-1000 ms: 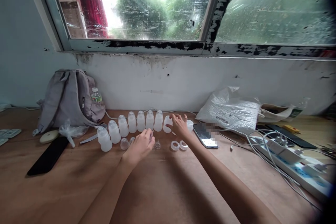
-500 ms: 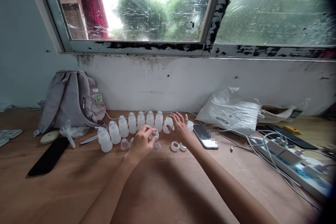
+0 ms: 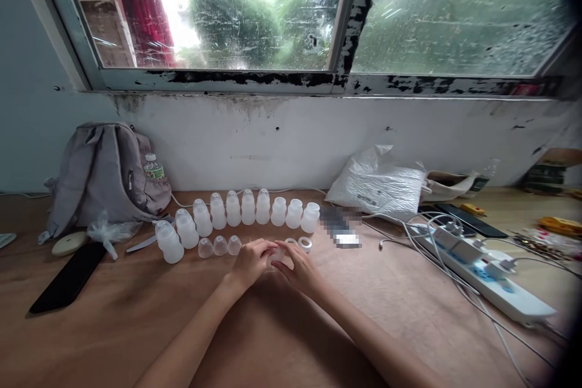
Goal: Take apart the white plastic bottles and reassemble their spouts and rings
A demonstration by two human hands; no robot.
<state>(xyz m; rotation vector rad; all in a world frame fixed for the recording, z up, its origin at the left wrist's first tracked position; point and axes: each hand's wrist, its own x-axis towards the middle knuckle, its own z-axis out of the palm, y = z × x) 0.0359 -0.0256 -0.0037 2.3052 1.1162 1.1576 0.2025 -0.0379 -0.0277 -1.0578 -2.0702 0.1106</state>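
From here 8 bottles (image 3: 248,207) look capped, 3 bare; both hands (image 3: 277,260) pinch 1 small clear piece (image 3: 277,254) mid-frame.

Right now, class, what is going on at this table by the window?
A person sits at a wooden table with both bare hands together near its middle. The left hand and right hand meet around a small translucent plastic piece, mostly hidden by the fingers. Just beyond stands a curved row of small white plastic bottles, with three clear caps and white rings in front. A grey backpack leans against the wall.
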